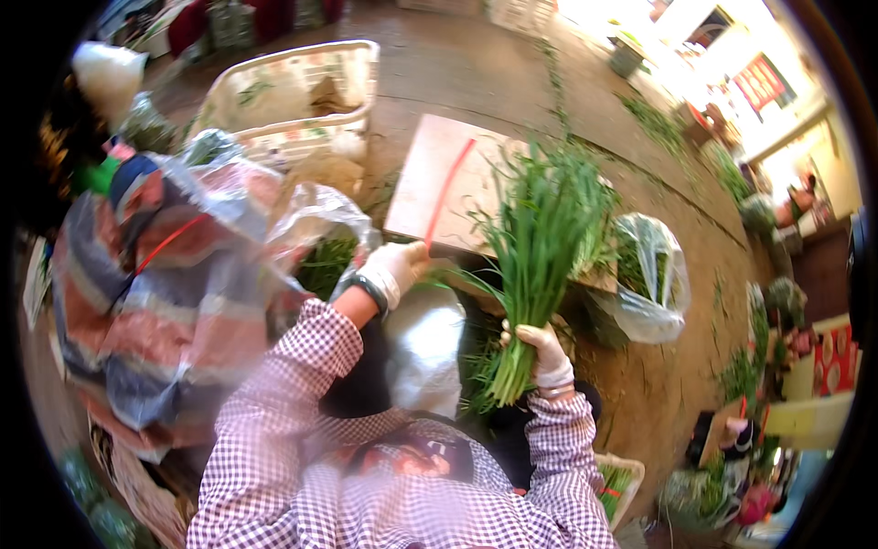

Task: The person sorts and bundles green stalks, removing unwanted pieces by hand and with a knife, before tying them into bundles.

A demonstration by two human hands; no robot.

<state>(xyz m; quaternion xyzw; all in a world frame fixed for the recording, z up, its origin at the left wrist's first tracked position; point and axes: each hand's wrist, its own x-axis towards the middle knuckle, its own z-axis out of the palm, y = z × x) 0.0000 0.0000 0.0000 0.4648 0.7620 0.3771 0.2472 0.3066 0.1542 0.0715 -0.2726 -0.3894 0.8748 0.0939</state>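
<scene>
Green stalks (537, 247), clasped by the right hand (541, 346) past the board's (422, 174) near edge, could be splayed by slackening; a red strip (449, 189) is pinched by the left hand (399, 268).

Green stalks (541, 240), bright red strip (450, 188)

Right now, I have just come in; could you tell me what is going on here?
The person's gloved right hand grips a bunch of long green leaves near its stem ends. The gloved left hand holds a red strip, with a pale board beyond. The bunch looks untied. A clear bag of greens sits right of the board.
</scene>
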